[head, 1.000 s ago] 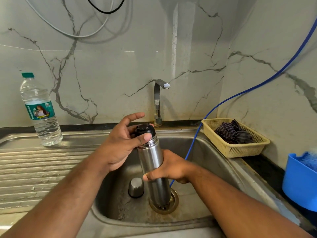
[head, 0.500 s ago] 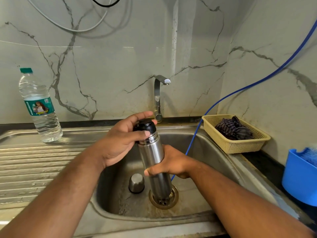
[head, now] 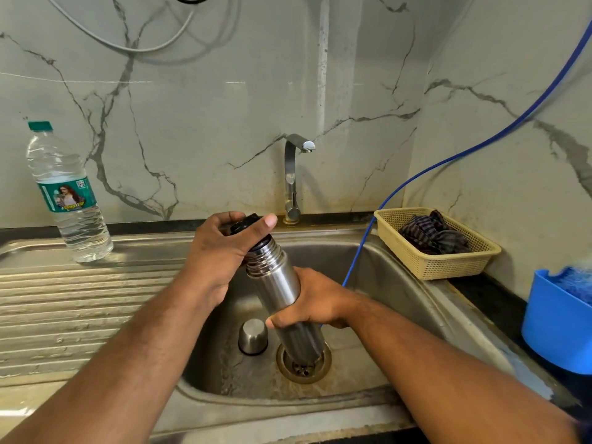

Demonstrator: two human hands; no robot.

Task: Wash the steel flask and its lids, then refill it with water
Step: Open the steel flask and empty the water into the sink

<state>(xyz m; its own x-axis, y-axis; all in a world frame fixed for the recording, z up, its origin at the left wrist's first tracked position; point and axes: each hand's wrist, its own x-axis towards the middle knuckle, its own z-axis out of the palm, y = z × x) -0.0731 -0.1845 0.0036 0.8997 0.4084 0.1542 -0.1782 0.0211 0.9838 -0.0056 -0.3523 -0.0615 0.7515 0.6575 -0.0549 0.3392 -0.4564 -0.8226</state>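
Nearest the camera, inside the sink (head: 288,408), a small steel cup lid (head: 253,336) stands mouth down on the basin floor, just left of the drain (head: 304,363) and apart from both hands.

Above the drain the right hand (head: 315,299) grips the flask (head: 275,277) around its lower body. Its fingers (head: 278,320) are curled tight round the steel, with the thumb across the near side. The flask is a slim, brushed-steel cylinder with ridged threads at the neck. Its long axis is tilted, with the base low over the drain and the mouth leaning up and to the left, away from the person.

That mouth points straight into the left hand (head: 221,248), which is the hand nearer the opening. Its fingers (head: 266,221) pinch the black stopper (head: 245,223) from above, thumb on the right side and the others wrapped over the far side. The stopper sits at the mouth or just above it, with a dark ring showing beneath it. I cannot tell whether it is fully clear of the neck. My judgement is that the stopper has to come off along the flask's own axis, up and to the left, while the right hand keeps the body from turning.

Behind the hands the tap (head: 293,177) rises from the back edge, with no water running. Far left on the counter (head: 80,299) a plastic water bottle (head: 69,193) stands upright, well apart from the flask. Far right, a basket (head: 432,264) holds a dark cloth.
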